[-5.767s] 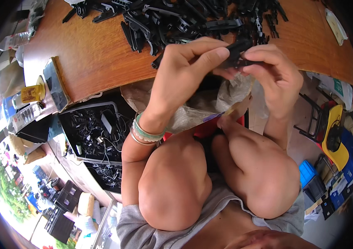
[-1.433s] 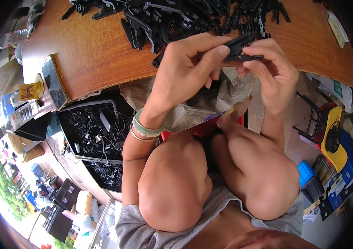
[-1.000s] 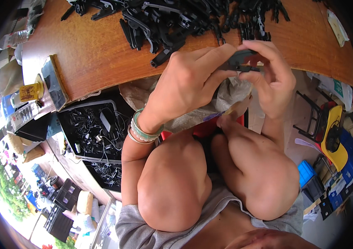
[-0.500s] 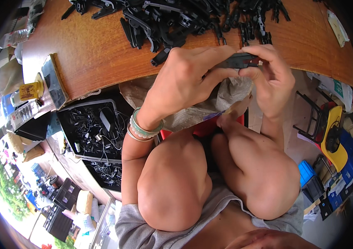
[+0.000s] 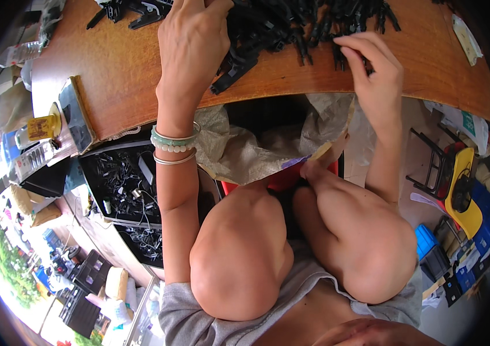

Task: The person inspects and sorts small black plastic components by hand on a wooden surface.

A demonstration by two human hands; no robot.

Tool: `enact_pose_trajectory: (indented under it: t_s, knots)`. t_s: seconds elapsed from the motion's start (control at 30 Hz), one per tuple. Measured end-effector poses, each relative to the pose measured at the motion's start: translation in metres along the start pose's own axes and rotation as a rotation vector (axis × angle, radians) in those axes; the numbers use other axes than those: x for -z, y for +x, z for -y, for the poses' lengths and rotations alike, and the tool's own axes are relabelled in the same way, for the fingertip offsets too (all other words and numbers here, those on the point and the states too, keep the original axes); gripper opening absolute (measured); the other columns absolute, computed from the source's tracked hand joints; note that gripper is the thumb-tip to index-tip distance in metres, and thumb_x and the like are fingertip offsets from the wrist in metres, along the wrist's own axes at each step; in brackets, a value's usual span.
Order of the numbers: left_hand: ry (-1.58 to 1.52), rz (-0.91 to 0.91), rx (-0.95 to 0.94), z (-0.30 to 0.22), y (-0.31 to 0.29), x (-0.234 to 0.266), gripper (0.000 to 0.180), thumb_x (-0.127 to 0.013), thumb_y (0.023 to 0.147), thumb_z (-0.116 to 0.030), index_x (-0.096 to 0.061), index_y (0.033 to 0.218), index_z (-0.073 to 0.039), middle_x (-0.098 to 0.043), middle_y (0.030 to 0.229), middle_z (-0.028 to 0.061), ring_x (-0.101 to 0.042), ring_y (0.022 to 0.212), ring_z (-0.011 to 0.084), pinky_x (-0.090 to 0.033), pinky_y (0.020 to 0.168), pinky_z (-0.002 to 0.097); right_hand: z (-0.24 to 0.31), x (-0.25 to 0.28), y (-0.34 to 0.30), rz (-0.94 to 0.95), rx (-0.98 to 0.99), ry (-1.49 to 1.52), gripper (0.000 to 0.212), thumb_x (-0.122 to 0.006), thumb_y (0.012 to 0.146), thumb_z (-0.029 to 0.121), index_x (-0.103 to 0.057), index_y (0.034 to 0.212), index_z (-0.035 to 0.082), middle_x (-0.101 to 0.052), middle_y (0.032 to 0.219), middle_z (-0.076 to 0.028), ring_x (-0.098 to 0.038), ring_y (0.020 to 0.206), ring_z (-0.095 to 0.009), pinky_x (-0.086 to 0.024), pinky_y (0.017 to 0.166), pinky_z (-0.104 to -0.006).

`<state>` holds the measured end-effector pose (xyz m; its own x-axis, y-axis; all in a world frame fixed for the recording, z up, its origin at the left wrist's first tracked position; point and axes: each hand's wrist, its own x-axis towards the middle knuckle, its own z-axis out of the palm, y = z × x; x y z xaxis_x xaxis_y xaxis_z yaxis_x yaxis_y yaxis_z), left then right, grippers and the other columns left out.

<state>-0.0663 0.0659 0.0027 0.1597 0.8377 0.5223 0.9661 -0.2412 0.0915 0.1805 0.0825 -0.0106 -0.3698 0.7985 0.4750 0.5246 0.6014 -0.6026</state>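
Wooden table: carries the bulk of the stock, toward its far side; the far edge is cut off by the view.

Left hand: one, palm down, over the left side of the main heap. Fingertips run to the upper border, so whether they grip a piece cannot be told.

Right hand: one, above the table just inside the near edge, right of centre. Thumb and forefinger curve toward each other with a narrow gap, close to slim black pieces; dark bits show by the curled fingers, but whether any is held cannot be told.

Heap of black plastic parts: many, loose and overlapping, spread from mid-table toward the far side. One long black part slants out toward the near edge.

Outlying black parts: a few, left of the left hand, toward the far left.

Woven sack: one, mouth open below the near edge, between the legs; interior dark, contents not visible.

Black trays: two, below the table's left part, filled with small dark pieces and cables.

Progress, as judged: much stock lies unsorted in the heap, so plenty appears left. No finished piece can be told apart on the table; any completed quantity is uncertain, the sack's inside being hidden.
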Motion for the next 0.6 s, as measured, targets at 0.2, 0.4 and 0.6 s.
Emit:
enact_pose_trajectory:
  t_s: [0.2,0.4,0.6]
  knots:
    - [-0.112,-0.306,-0.057,-0.019,0.003,0.014,0.01,-0.062,0.074,0.008,-0.06,0.084,0.005,-0.055,0.081,0.014,-0.057,0.073,0.0282,-0.046,0.068,0.0341,-0.006,-0.02,0.011,0.062,0.165,-0.341,0.022,-0.065,0.076,-0.003,-0.067,0.095,0.006,-0.057,0.095,-0.004,-0.055,0.088,-0.024,-0.044,0.076,-0.0359]
    - [-0.711,-0.325,0.326,-0.029,-0.022,0.019,0.014,-0.062,0.083,0.004,-0.066,0.097,0.003,-0.069,0.1,0.0065,-0.064,0.085,0.0092,-0.049,0.068,0.0212,0.0,-0.014,0.018,0.106,0.264,-0.37,0.018,-0.066,0.077,0.001,-0.064,0.094,0.006,-0.057,0.096,-0.004,-0.054,0.09,-0.025,-0.042,0.078,-0.0357]
    - [-0.875,-0.207,0.492,-0.041,-0.028,0.026,0.016,-0.062,0.085,0.004,-0.062,0.101,0.007,-0.068,0.094,0.0105,-0.065,0.085,0.0107,-0.05,0.072,0.0185,0.012,-0.033,0.0,0.115,0.166,-0.29,0.016,-0.069,0.071,0.002,-0.062,0.084,0.01,-0.054,0.09,-0.002,-0.051,0.089,-0.023,-0.039,0.074,-0.036]
